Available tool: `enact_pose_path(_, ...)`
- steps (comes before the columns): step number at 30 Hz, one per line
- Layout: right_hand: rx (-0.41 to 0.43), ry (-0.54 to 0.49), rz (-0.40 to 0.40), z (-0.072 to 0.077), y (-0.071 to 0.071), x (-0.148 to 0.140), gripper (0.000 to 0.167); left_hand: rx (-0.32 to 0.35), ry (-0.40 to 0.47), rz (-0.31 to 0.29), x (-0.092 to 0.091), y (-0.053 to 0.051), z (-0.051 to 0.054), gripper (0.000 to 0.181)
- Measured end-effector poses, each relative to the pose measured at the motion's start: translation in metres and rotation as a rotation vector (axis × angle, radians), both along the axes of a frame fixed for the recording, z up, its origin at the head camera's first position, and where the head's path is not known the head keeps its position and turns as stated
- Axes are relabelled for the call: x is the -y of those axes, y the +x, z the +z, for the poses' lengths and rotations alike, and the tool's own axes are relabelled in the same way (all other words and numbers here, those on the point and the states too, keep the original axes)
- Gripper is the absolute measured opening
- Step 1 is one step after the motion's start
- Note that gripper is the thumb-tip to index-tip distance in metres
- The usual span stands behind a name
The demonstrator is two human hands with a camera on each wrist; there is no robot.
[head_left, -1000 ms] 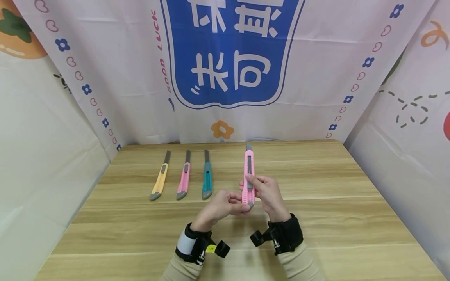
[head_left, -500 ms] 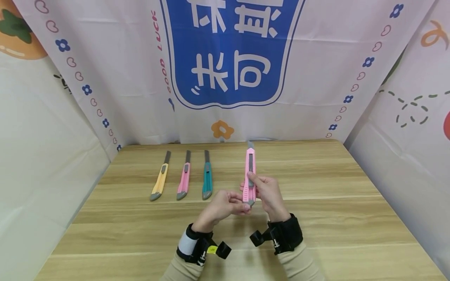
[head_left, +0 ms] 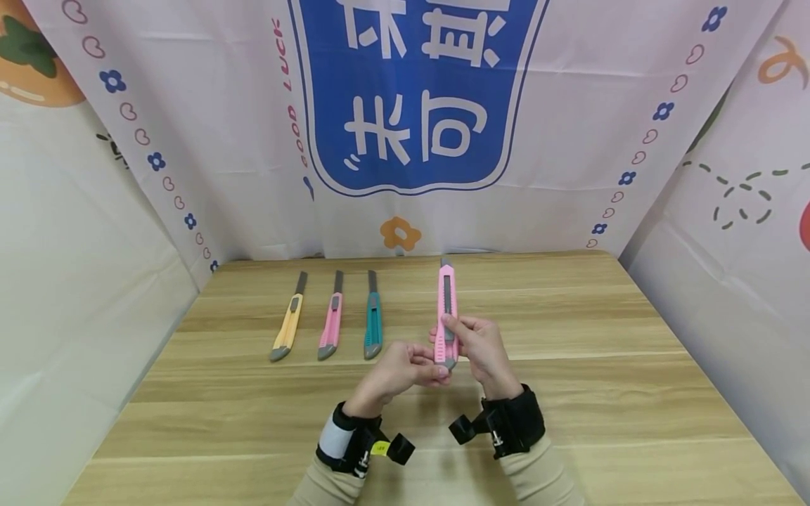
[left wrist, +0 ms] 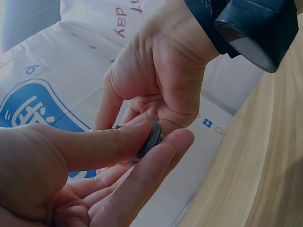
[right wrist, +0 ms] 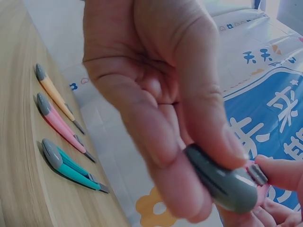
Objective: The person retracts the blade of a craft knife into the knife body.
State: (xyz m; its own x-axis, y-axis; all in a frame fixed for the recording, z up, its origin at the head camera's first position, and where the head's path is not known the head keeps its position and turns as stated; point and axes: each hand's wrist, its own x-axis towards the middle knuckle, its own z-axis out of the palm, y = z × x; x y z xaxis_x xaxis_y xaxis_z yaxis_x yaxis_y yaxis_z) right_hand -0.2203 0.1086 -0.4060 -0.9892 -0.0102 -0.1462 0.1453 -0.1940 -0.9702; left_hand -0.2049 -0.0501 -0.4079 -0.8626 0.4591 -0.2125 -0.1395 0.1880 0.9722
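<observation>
A pink utility knife (head_left: 446, 299) with a grey end cap stands raised above the table between both hands, its tip pointing away and a short grey piece showing at the top. My right hand (head_left: 482, 348) grips its body, the thumb lying on the grey slider. Lower down, my left hand (head_left: 400, 369) pinches the end cap between thumb and fingers. Close up in the right wrist view, the left fingers hold that grey end cap (right wrist: 232, 189). In the left wrist view the hands hide most of the knife.
Three more utility knives lie in a row to the left, grey blades extended: yellow (head_left: 288, 327), pink (head_left: 331, 323) and teal (head_left: 373, 323). The wooden table (head_left: 569, 422) ends at a printed cloth backdrop (head_left: 557, 154). Both wrists carry black camera straps.
The held knife shifts slightly up and right, then back down and left. Both hands keep their hold with only small motions. The three lying knives stay put.
</observation>
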Motion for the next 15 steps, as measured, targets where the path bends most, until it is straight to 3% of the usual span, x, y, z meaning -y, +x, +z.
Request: enact_pose_path(15, 0.046, 0.038, -0.038, 0.0008, 0.0006, 0.0032, 0.039, -0.006, -0.018, 0.026, 0.0026, -0.0001, 0.0025, 0.023)
